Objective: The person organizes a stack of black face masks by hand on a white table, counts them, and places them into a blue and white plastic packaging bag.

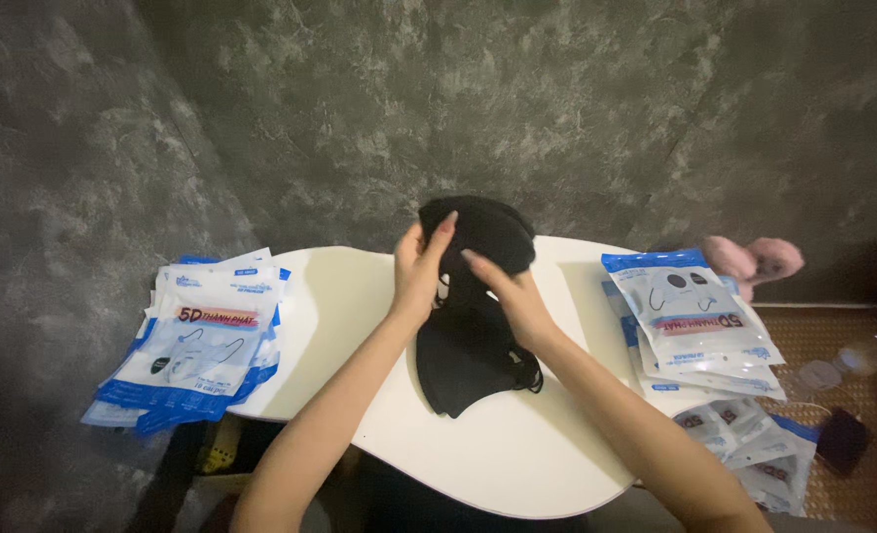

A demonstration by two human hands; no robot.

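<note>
Black fabric face masks (473, 341) lie stacked mid-counter (517, 454); your left hand (417, 276) and right hand (517, 301) have their fingers closed on the top bundle. Keep edges aligned, and pinch evenly so none slips.

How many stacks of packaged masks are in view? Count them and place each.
3: one stack on the table's left edge, one on its right edge, one lower, beyond the right edge. Packs within each overlap, so their number stays hidden.

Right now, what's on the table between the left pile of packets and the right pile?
In the head view, between the left pile and the right pile, lie black masks, with both hands on them: left hand, right hand.
</note>
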